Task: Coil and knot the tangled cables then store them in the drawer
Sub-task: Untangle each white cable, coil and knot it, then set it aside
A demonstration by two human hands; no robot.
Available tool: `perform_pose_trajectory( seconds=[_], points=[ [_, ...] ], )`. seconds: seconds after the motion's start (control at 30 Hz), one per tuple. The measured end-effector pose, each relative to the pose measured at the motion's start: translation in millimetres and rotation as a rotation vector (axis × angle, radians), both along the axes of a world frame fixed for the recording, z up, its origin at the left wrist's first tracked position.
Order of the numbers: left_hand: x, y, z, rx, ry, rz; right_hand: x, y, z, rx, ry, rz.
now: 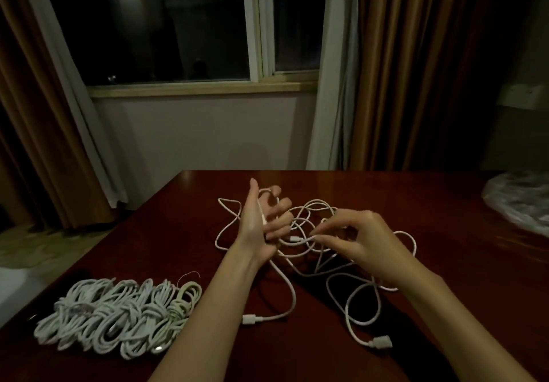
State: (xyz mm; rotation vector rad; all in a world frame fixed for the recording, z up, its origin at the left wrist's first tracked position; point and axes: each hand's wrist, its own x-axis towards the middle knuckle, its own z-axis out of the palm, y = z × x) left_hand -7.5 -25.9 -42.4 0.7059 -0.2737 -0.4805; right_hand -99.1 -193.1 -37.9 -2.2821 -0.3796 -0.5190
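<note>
A tangle of loose white cables [320, 262] lies on the dark red-brown table [416, 203], with plug ends near the front at the left [251, 319] and at the right [380, 343]. My left hand [261, 224] is raised over the tangle, palm up, with a white cable looped round its curled fingers. To its right, my right hand [359, 239] pinches a strand of the tangle between thumb and fingertips. A pile of coiled, knotted white cables [118, 319] sits at the front left of the table. No drawer is in view.
A crumpled clear plastic bag [520, 200] lies at the table's right edge. Behind the table are a wall, a dark window [166, 25] and brown curtains [416, 69] on both sides. The table's left edge drops off to the floor.
</note>
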Motion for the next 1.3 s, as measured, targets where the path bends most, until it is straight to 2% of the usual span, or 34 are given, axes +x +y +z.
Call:
perform_pose_trajectory(
  seconds=[0.1,0.2,0.33,0.5,0.57,0.7,0.8,0.9,1.1,1.23,1.3],
  points=[
    [-1,-6,-2,0.157,-0.058,-0.045,1,5,2,-0.169,0.003,0.017],
    [-6,-14,-1,0.361,-0.204,-0.011,-1,14,6,-0.272,-0.041,0.053],
    [-18,-24,-6,0.591,-0.404,0.05,-4,19,8,-0.119,-0.091,0.063],
    [-25,-26,-5,0.711,-0.477,0.009,-2,22,7,0.042,-0.095,-0.028],
    [-28,-27,-6,0.718,-0.487,-0.001,1,19,5,0.092,-0.084,-0.055],
    [-35,-27,0,0.636,-0.338,-0.135,1,18,2,0.167,-0.026,-0.135],
    [-33,-24,-2,0.639,-0.293,-0.234,3,13,3,0.243,0.012,-0.117],
    [-31,-21,-3,0.593,-0.288,-0.305,2,1,6,0.372,0.05,-0.043],
    [-36,-26,-2,0.571,-0.316,-0.472,4,9,4,0.525,-0.038,-0.058],
    [-31,-25,0,0.476,-0.354,-0.4,1,4,6,0.701,0.06,-0.024],
    [-27,-23,-1,0.43,-0.343,-0.316,2,3,4,0.727,0.059,-0.056]
  ],
)
